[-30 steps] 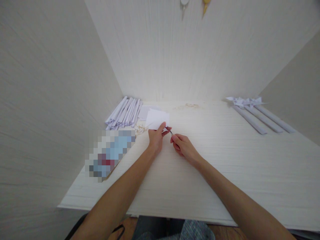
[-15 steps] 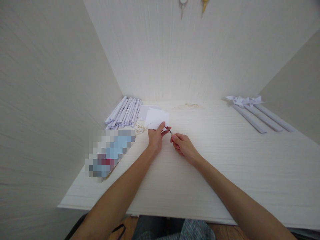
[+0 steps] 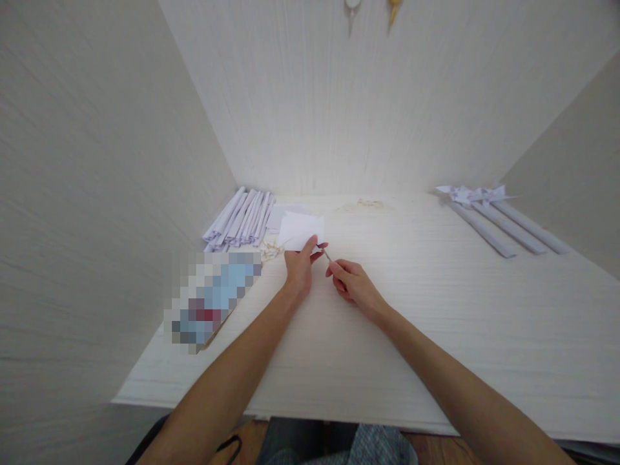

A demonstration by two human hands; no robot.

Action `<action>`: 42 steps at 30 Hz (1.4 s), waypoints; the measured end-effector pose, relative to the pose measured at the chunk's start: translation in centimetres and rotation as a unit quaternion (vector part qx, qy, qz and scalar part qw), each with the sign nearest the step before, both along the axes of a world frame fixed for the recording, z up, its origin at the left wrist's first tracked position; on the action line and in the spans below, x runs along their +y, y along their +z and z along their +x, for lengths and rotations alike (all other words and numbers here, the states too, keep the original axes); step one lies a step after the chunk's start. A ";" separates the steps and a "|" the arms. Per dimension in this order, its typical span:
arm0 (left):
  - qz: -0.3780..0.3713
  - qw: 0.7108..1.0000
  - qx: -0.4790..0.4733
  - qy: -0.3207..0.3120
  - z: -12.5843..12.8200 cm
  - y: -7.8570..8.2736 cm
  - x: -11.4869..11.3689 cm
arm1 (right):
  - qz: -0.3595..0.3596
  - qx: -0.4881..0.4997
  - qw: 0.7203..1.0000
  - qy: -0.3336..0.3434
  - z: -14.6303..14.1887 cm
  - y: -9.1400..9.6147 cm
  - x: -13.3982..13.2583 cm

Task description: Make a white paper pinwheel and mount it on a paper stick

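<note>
My left hand (image 3: 299, 267) pinches the near edge of a small white paper sheet (image 3: 300, 230), thumb and fingers closed on it. My right hand (image 3: 352, 285) is closed around a thin dark pointed tool (image 3: 328, 256); its tip reaches toward the corner of the sheet by my left fingertips. Both hands rest low over the white wooden desk (image 3: 387, 336).
A bundle of folded white paper strips (image 3: 241, 217) lies at the back left, with small tan bits (image 3: 271, 249) beside it. A blurred flat packet (image 3: 210, 297) lies at the left. Three long paper rolls with bows (image 3: 498, 216) lie at the back right. Walls enclose three sides.
Both hands and the sheet shifted slightly left; otherwise the grip and the tool's position stay the same.
</note>
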State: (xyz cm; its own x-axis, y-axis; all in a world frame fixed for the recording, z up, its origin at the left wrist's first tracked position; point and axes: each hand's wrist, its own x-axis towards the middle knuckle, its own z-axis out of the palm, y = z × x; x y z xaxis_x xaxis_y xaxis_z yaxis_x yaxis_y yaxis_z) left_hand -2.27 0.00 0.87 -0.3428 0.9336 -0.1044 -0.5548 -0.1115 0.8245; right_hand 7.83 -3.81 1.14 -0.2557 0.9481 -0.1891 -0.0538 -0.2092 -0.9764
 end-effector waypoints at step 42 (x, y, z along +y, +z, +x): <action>-0.006 0.974 0.110 -0.196 0.5 -0.3 -0.6 | 0.340 -0.464 0.816 -0.055 6.1 2.3 13.9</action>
